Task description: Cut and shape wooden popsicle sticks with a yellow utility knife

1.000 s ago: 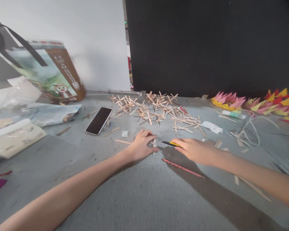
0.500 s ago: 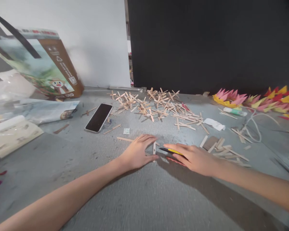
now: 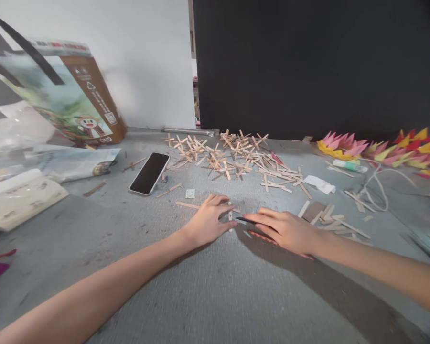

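Observation:
My left hand (image 3: 211, 219) rests on the surface, thumb and fingers closed about the two ends of a short upright wooden craft stick (image 3: 230, 216). A dark mark shows on that stick. Another craft stick (image 3: 187, 205) lies crosswise and runs behind my left fingers. My right hand (image 3: 286, 229) grips a utility knife (image 3: 247, 220), its dark tip pointing left, just short of the upright stick. Most of the knife is hidden by my fingers. Beneath my right hand lies a red patterned strip (image 3: 263, 237), partly covered.
Craft-stick crosses (image 3: 225, 165) are heaped at the back, with loose sticks (image 3: 331, 222) on the right. A phone (image 3: 149, 173) lies left of centre. A printed bag (image 3: 89, 100) stands back left. Paper petals (image 3: 340, 145), a glue tube (image 3: 349, 166) and a white cable (image 3: 374, 188) lie right.
The knife has rolled in my right hand, so its yellow part no longer shows. My left hand keeps its hold on the stick. The view has shifted slightly.

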A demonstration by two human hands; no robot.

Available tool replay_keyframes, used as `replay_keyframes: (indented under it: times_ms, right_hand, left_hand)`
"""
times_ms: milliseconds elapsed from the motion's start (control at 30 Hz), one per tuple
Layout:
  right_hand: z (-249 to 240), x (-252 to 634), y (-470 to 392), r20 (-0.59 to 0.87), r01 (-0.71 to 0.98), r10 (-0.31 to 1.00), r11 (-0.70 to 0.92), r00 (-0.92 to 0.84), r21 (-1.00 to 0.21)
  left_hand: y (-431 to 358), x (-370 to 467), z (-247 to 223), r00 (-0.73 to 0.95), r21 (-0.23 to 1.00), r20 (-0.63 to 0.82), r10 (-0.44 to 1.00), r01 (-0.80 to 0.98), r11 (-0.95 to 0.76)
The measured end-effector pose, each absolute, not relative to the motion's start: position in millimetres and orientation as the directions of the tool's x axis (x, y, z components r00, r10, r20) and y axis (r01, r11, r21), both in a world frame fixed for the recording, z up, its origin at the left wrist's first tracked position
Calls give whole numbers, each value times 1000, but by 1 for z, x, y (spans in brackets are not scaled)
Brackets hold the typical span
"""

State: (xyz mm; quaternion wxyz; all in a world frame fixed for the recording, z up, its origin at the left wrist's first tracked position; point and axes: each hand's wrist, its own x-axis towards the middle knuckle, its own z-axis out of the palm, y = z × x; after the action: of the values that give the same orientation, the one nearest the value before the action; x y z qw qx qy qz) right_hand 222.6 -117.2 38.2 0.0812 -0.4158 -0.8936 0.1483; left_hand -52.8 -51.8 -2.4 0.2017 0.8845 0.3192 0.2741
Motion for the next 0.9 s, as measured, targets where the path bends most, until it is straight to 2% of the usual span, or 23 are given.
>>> replay_keyframes:
  times_ms: [267, 400, 533, 900]
  right_hand:
    - [37, 219, -106, 56, 688, 781, 579, -622, -437]
    - [33, 217, -100, 51, 697, 773, 596, -632, -398]
    - [32, 216, -97, 55, 705, 767, 613, -639, -358]
    - [37, 215, -98, 7, 709, 764, 603, -645, -366]
  left_hand:
    - [-49, -53, 0, 594, 626, 327, 736, 447, -639]
    - [-46, -55, -4, 635, 591, 365, 681, 407, -696]
    - [-45, -57, -3, 659, 571, 335, 674, 427, -701]
    - [-47, -56, 1, 662, 563, 321, 677, 441, -698]
